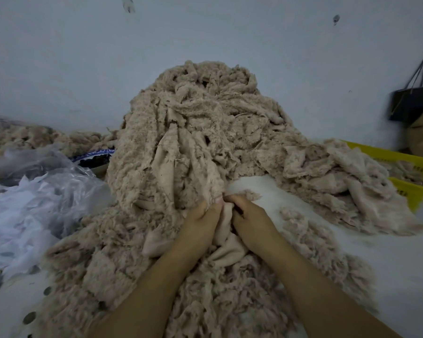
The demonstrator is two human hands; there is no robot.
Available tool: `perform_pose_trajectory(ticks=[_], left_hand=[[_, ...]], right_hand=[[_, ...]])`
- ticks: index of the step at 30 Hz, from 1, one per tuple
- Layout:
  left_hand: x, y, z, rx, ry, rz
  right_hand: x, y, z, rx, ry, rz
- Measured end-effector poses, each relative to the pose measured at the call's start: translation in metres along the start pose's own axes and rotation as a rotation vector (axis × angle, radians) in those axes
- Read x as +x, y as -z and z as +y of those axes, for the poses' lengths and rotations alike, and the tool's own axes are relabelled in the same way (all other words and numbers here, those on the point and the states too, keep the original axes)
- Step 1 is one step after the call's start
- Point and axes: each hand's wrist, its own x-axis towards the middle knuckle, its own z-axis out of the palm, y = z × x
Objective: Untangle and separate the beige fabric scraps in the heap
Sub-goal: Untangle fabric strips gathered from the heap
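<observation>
The fingertips of both hands are sunk into cloth, so I cannot see how far they curl underneath. A blue-patterned bowl (96,157) left of the heap is half hidden behind a clear plastic bag (38,167); something dark lies in it that I cannot make out. At the right edge a black bag (410,104) hanging on the wall (83,57) is cut off by the frame.

The left hand (200,217) and right hand (250,214) sit close together, nearly touching, at the foot of the heap of beige fabric scraps (200,132), which rises against the wall and spills forward over the white table (388,264) and around both forearms. Both hands have their fingers curled, and each grips the same smooth beige scrap (224,226), which bunches up between them.

Two yellow crates (416,163) stand at the right, their near sides covered by the heap's spill; the farther one holds more beige scraps. The plastic bag on the left is crumpled and open, with white scraps (17,215) lying in front of it.
</observation>
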Motion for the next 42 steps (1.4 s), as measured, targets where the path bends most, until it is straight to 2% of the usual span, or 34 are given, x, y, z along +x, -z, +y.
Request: perform_pose_trajectory(ticks=[3,6,8,11,14,17,19,22,25,29,31,34,38,42], left_hand=[[0.001,0.002,0.002,-0.103,0.025,0.074],[0.006,0.014,0.006,-0.423,0.016,0.271],[0.011,0.023,0.008,-0.593,0.035,0.334],[0.01,0.02,0.01,-0.594,0.1,0.258],[0.004,0.009,0.01,-0.461,0.136,0.153],[-0.003,0.003,0.009,-0.31,0.121,0.018],[-0.003,0.002,0.007,-0.284,0.161,-0.044],[0.001,0.003,0.008,-0.354,0.184,-0.062],[0.003,0.006,0.011,-0.411,0.194,0.009],[0.012,0.009,0.008,-0.666,0.307,0.131],[0.019,0.017,0.01,-0.879,0.393,0.237],[0.029,0.036,0.007,-1.147,0.362,0.384],[0.026,0.038,-0.001,-1.162,0.327,0.307],[0.028,0.045,0.0,-1.371,0.267,0.324]], right_hand=[[0.006,0.001,0.006,-0.023,-0.051,0.15],[0.009,0.01,0.014,-0.066,-0.162,0.273],[0.008,0.019,0.017,-0.035,-0.205,0.275],[0.003,0.016,0.004,0.031,-0.072,0.292],[-0.003,0.001,-0.016,0.199,0.068,0.255],[-0.004,-0.011,-0.018,0.227,0.023,0.107],[-0.001,-0.013,-0.013,0.229,-0.037,0.09],[0.0,-0.012,-0.009,0.213,-0.027,0.044],[-0.001,-0.016,-0.013,0.194,0.017,-0.065],[-0.002,-0.018,-0.015,0.2,-0.02,-0.173],[-0.005,-0.018,-0.014,0.204,0.005,-0.211],[-0.009,-0.012,-0.016,0.321,-0.004,-0.162],[-0.006,0.001,-0.015,0.566,-0.083,0.043],[-0.005,0.004,-0.015,0.691,-0.126,0.072]])
